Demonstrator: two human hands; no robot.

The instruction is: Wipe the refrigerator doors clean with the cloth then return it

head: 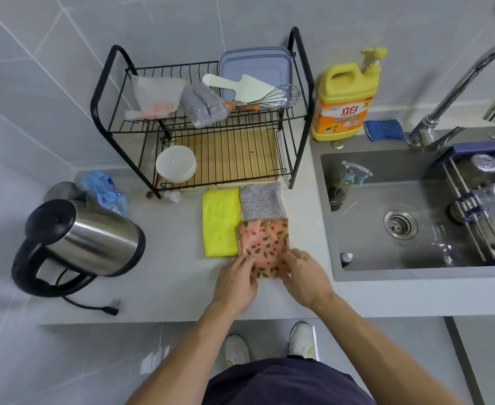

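A person stands at a grey bench (164, 287) and looks down on both hands. The pink cloth (265, 244), with a print of leaves and small red dots, lies flat on the bench near its front edge. The left hand (236, 283) rests on the near left corner of this cloth, with the fingers spread and pressed on the fabric. The right hand (306, 277) rests on the near right corner, and its fingers (291, 257) curl over the edge of the cloth. Whether either hand really pinches the fabric or only presses on it, I cannot tell.

A yellow cloth (220, 222) lies just beside the pink one on the left, touching it. A grey cloth (262, 201) with small dots lies behind the pink one, also touching it. Together the three make one block on the bench.

Behind the cloths stands a black rack (298, 83) with two levels. On the upper level are a whisk (275, 99) and a white spatula (234, 86); on the lower level is a white bowl (176, 165). A steel kettle (88, 238) stands on the left part of the bench, with its plug (113, 306) lying loose near the front edge. To the right of the rack stands a yellow bottle (345, 97). The sink (371, 252) is on the right, with a spray bottle (345, 182) inside it and the tap (459, 86) above.
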